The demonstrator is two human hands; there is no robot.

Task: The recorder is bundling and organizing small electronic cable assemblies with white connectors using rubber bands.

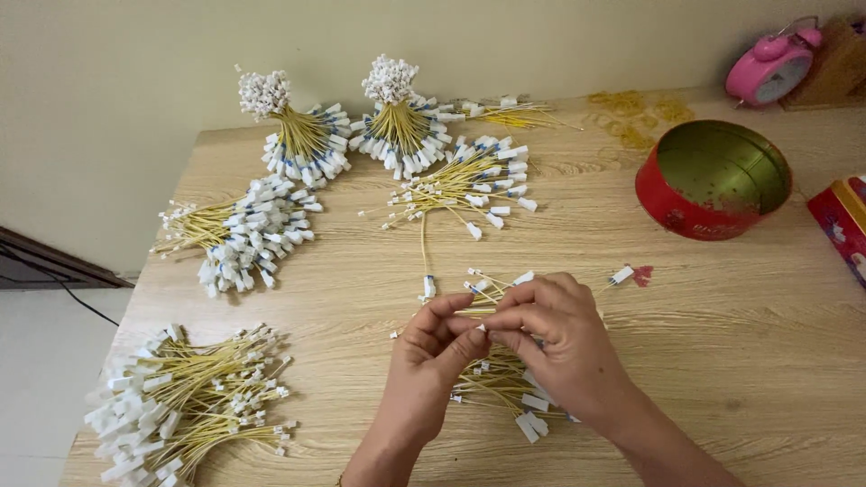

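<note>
My left hand (pixel 431 356) and my right hand (pixel 559 338) meet near the front middle of a wooden table (pixel 722 343). Between their fingertips they pinch a small white connector on a thin yellow wire (pixel 481 328). Under both hands lies a loose pile of yellow wires with white plugs (pixel 505 383). A single yellow wire with a white plug (pixel 426 261) lies just beyond the hands. Most of what the fingers grip is hidden.
Several bundles of the same wires lie around: front left (pixel 180 406), left (pixel 239 230), two upright bundles at the back (pixel 293 135) (pixel 397 117), one spread out (pixel 465 185). A red round tin (pixel 713 180), a pink alarm clock (pixel 771 68), a red box (pixel 843 221) and a lone plug (pixel 622 275) sit right.
</note>
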